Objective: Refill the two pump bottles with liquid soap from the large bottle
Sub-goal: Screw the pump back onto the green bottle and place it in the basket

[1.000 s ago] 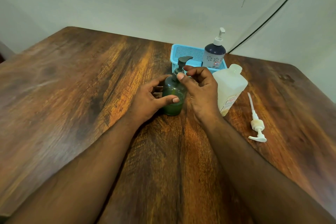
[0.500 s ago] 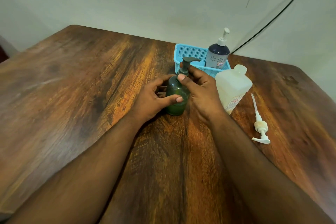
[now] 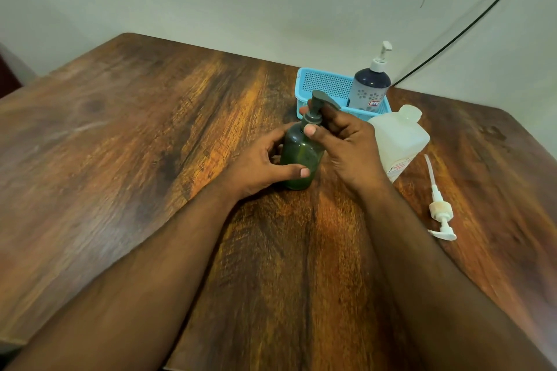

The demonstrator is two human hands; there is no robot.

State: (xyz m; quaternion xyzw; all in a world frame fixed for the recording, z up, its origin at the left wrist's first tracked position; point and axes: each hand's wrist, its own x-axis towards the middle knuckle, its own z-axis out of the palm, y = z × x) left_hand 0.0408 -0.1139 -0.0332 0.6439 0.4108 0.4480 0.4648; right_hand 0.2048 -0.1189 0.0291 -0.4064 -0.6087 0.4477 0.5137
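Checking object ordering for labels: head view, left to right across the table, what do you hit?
left hand → green pump bottle → right hand → large translucent bottle → loose white pump. The blue basket and the dark blue pump bottle are left out: farther back, overlapping.

Green bottle (image 3: 300,156) — blue perforated basket (image 3: 324,84)

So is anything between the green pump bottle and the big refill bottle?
Only the right hand, gripping the green pump bottle's pump collar, sits between it and the large translucent bottle. No other object intervenes on the table.
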